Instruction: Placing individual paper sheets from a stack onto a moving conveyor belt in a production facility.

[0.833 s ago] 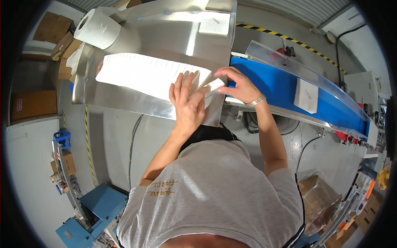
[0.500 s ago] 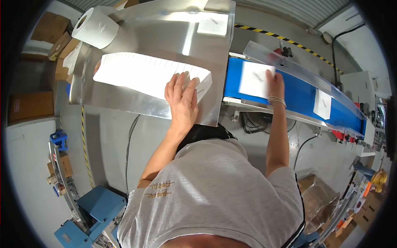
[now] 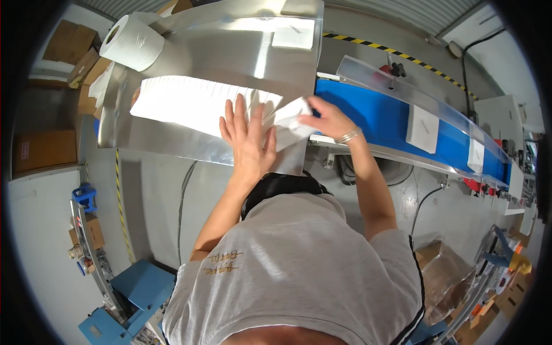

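Note:
A long row of flat white packets (image 3: 184,100) stands on edge, leaning together, on the shiny metal table (image 3: 213,52). My left hand (image 3: 248,141) rests with spread fingers on the right part of this row. Just beyond the row's right end, my right hand (image 3: 332,119) pinches the edge of a single white packet (image 3: 294,115), which is tilted and slightly blurred. To the right runs a blue conveyor belt (image 3: 368,115). Lying flat on it are one white packet (image 3: 422,129) and, farther along, another packet (image 3: 475,154).
A big white roll (image 3: 132,43) lies at the table's back left, and a lone white packet (image 3: 293,33) at its back right. A clear plastic guard (image 3: 414,89) lines the belt's far side. Cardboard boxes (image 3: 45,146) stand at left. Another person (image 3: 512,256) is at far right.
The packet that my right hand held over the belt now lies on it, farther right. My right hand has moved left to the row and grips another packet.

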